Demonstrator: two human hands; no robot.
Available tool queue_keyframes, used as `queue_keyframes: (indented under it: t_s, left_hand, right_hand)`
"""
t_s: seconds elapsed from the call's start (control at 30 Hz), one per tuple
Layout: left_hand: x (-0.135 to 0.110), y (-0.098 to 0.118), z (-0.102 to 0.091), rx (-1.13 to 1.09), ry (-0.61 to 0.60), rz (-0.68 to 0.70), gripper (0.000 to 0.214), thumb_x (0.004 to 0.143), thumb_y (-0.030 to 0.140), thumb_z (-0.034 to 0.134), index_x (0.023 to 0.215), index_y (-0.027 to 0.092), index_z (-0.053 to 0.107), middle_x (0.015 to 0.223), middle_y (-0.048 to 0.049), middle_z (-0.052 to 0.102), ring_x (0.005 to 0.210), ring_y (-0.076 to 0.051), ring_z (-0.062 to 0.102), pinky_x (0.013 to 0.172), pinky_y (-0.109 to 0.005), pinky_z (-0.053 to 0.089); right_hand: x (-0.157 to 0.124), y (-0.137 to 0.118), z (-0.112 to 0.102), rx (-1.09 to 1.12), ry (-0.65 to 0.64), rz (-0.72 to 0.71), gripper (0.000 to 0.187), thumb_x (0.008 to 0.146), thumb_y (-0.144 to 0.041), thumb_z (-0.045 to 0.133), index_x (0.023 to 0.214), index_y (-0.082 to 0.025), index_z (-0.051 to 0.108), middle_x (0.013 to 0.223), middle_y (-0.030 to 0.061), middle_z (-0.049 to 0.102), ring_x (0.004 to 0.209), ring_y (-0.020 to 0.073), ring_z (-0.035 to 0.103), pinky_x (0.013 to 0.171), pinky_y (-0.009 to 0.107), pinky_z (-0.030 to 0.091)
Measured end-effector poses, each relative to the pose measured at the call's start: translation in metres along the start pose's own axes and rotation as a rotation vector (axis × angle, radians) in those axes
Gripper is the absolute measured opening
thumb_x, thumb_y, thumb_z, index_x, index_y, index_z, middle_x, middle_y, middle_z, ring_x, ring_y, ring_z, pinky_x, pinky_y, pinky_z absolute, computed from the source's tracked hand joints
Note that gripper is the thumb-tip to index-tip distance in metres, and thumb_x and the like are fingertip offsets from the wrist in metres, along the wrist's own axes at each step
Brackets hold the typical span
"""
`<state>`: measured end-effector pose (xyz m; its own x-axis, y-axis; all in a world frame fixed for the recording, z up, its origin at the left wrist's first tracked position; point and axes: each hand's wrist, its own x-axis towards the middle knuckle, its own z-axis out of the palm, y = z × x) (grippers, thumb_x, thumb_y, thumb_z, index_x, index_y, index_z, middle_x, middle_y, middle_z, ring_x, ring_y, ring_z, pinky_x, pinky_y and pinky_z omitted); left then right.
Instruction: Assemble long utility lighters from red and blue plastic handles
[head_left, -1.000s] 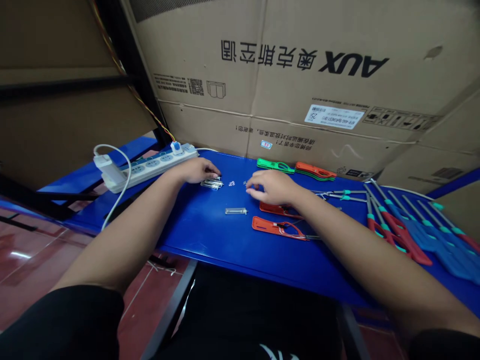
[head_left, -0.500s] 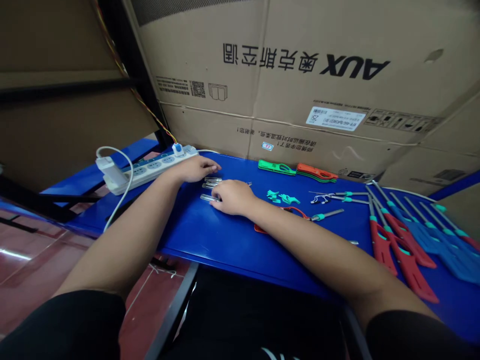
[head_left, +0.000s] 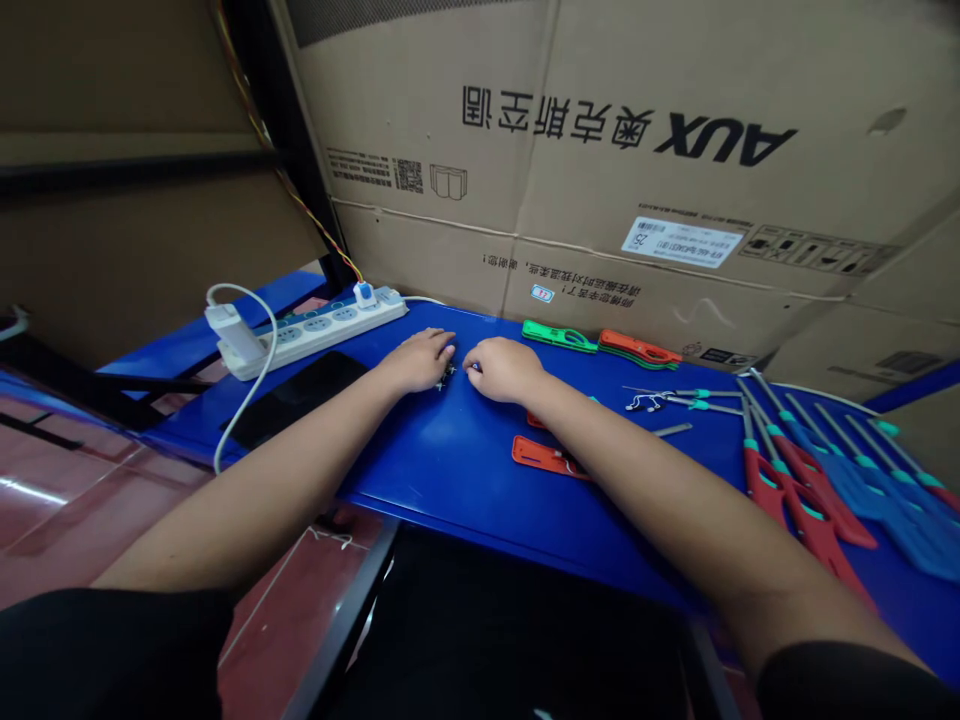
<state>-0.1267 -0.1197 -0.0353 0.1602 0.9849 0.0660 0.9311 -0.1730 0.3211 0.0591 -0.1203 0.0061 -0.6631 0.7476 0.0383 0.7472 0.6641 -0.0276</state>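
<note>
My left hand (head_left: 418,362) rests low over the blue tabletop, its fingers slightly apart and reaching to the right. Against its fingertips lie several small, thin metal-looking parts (head_left: 447,377), too small to name. Just to the right, my right hand (head_left: 505,370) is curled closed with thumb and forefinger together. A tiny dark thing (head_left: 475,367) shows at that pinch, but its kind is not clear. Below my right forearm lies an orange lighter shell half (head_left: 541,455), partly covered by the arm.
A white power strip (head_left: 330,327) and a dark flat device (head_left: 304,395) lie at left. Green shells (head_left: 559,337) and orange shells (head_left: 637,348) are stacked by the cardboard (head_left: 570,190). Red long-nosed lighters (head_left: 814,520) and blue ones (head_left: 892,490) spread across the right side.
My right hand has moved right and slightly back, and my left hand has come right and nearer. The clear tubes between my hands no longer show. My view has shifted slightly.
</note>
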Motion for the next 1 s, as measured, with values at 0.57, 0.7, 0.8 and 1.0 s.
queue_keyframes:
  t_s: [0.57, 0.7, 0.8, 1.0]
  left_hand:
    - [0.006, -0.014, 0.011, 0.017, 0.020, 0.095, 0.051, 0.098, 0.032, 0.029, 0.140, 0.018, 0.055, 0.142, -0.0114, 0.052, 0.136, -0.024, 0.047, 0.119, -0.036, 0.035]
    - [0.013, -0.012, 0.013, 0.025, 0.017, 0.063, 0.051, 0.099, 0.033, 0.030, 0.143, 0.023, 0.052, 0.150, -0.0094, 0.045, 0.145, -0.028, 0.037, 0.122, -0.043, 0.029]
    - [0.022, -0.010, 0.014, 0.027, 0.008, 0.034, 0.050, 0.099, 0.031, 0.030, 0.143, 0.023, 0.052, 0.154, -0.0101, 0.042, 0.149, -0.031, 0.030, 0.123, -0.049, 0.025]
    - [0.026, -0.002, 0.002, 0.037, 0.001, 0.010, 0.048, 0.100, 0.030, 0.028, 0.138, 0.025, 0.056, 0.151, -0.0101, 0.048, 0.148, -0.033, 0.032, 0.120, -0.061, 0.023]
  right_hand:
    - [0.005, -0.003, 0.004, -0.014, 0.051, -0.072, 0.034, 0.093, -0.028, 0.046, 0.108, -0.028, 0.076, 0.112, 0.0072, 0.075, 0.098, 0.0251, 0.068, 0.074, 0.033, 0.048]
    - [-0.025, 0.027, -0.015, 0.009, 0.194, -0.060, 0.035, 0.094, -0.029, 0.045, 0.114, -0.025, 0.074, 0.118, 0.0053, 0.074, 0.105, 0.0240, 0.066, 0.080, 0.033, 0.048]
    - [-0.064, 0.064, -0.030, 0.029, 0.290, 0.010, 0.033, 0.090, -0.029, 0.049, 0.108, -0.024, 0.076, 0.108, 0.0043, 0.076, 0.094, 0.0226, 0.068, 0.076, 0.033, 0.049]
    - [-0.146, 0.129, -0.048, 0.107, 0.130, 0.049, 0.027, 0.089, -0.031, 0.052, 0.095, -0.019, 0.076, 0.097, 0.0078, 0.076, 0.081, 0.0206, 0.067, 0.076, 0.035, 0.050]
